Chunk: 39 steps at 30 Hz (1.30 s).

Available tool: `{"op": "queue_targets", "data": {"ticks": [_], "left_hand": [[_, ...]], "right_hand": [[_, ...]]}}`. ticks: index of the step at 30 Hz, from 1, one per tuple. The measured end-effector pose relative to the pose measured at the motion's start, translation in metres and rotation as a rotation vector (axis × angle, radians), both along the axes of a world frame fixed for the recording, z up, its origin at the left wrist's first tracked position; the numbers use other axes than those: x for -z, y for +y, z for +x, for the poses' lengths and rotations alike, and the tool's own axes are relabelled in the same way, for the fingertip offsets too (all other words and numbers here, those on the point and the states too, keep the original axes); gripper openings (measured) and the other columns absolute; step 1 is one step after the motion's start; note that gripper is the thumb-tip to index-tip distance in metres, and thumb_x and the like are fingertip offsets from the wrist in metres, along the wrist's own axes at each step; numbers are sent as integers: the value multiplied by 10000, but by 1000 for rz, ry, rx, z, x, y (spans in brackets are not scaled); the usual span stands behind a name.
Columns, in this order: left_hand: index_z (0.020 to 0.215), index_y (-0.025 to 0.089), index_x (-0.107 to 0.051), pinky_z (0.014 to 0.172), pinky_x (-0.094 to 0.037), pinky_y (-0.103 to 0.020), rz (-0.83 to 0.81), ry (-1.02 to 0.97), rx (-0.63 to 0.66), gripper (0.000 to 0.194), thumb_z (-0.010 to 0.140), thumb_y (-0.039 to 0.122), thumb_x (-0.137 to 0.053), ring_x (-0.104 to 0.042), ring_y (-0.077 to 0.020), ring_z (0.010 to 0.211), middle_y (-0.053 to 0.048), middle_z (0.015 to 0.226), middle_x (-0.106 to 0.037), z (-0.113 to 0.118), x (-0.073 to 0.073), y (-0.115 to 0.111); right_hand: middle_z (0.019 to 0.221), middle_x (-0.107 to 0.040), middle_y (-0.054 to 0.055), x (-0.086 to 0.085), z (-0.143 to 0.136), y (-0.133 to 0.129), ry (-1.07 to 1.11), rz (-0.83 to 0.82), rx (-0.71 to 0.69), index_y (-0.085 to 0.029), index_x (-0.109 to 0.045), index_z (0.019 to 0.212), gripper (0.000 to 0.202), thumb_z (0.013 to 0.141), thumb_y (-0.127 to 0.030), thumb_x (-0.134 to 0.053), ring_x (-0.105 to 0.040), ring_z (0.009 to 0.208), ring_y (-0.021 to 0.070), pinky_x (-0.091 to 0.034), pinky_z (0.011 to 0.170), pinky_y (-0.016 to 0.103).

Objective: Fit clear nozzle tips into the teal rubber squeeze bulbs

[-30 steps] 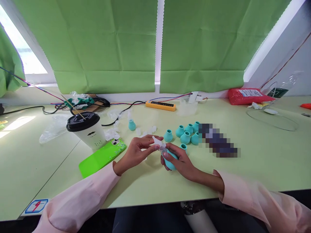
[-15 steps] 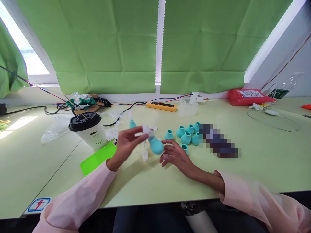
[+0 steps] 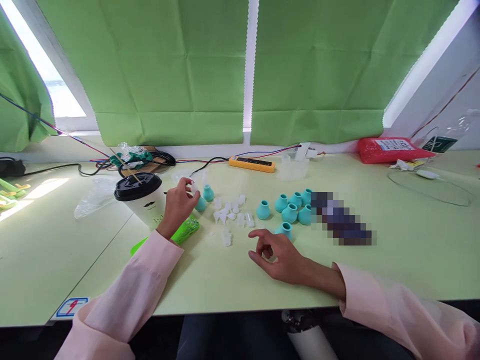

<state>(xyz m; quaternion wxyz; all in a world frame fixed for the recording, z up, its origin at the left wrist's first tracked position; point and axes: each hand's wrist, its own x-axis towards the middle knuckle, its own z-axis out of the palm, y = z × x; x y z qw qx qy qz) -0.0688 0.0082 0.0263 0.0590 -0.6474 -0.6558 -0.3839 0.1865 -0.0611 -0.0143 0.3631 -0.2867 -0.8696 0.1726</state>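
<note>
My left hand (image 3: 181,204) is at the left of the loose parts, thumb and fingers closed about the white tip of a teal rubber bulb (image 3: 201,204). That bulb is at table level, close to another teal bulb (image 3: 208,193) with a pale top. My right hand (image 3: 281,254) rests near the front of the table, fingers curved and apart, with nothing in it. Just behind it stands an open-necked teal bulb (image 3: 285,230), partly covered by the hand. Several small translucent white plastic tips (image 3: 231,216) lie scattered between my hands.
Several more teal bulbs (image 3: 289,213) stand at right centre, beside a pixelated patch. A lidded paper cup (image 3: 147,210) and a bright green phone case (image 3: 187,228) are by my left arm. Farther back are a yellow power strip (image 3: 252,164) and a red package (image 3: 390,151).
My left hand has carried the bulb with the white tip leftward and down, beside the other capped bulb. My right hand has parted from that bulb and sits slightly lower.
</note>
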Motion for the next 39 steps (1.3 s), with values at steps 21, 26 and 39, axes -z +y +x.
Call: {"op": "queue_targets", "data": {"ticks": [21, 26, 39], "left_hand": [[985, 256, -581, 815, -361, -412, -105, 392, 567, 260, 748, 229, -478, -342, -228, 919, -70, 986, -436, 66, 31, -29], [1066, 261, -530, 827, -346, -424, -183, 375, 524, 347, 720, 242, -514, -328, -239, 951, -65, 1054, -425, 65, 35, -24], [890, 238, -627, 785, -347, -425, -262, 373, 437, 201, 739, 250, -495, -328, -248, 932, -68, 1010, -425, 64, 39, -19]], "right_hand": [[1314, -263, 214, 7, -14, 9, -576, 444, 161, -58, -327, 1239, 463, 803, -207, -372, -207, 1215, 329, -274, 925, 496], [1256, -379, 180, 8, -14, 11, -634, 377, 195, -98, -287, 1267, 481, 824, -278, -330, -301, 1163, 336, -251, 908, 539], [957, -516, 111, 8, -13, 17, -649, 430, 202, -130, -551, 919, 312, 713, 14, -365, -472, 854, 217, -420, 722, 345]]}}
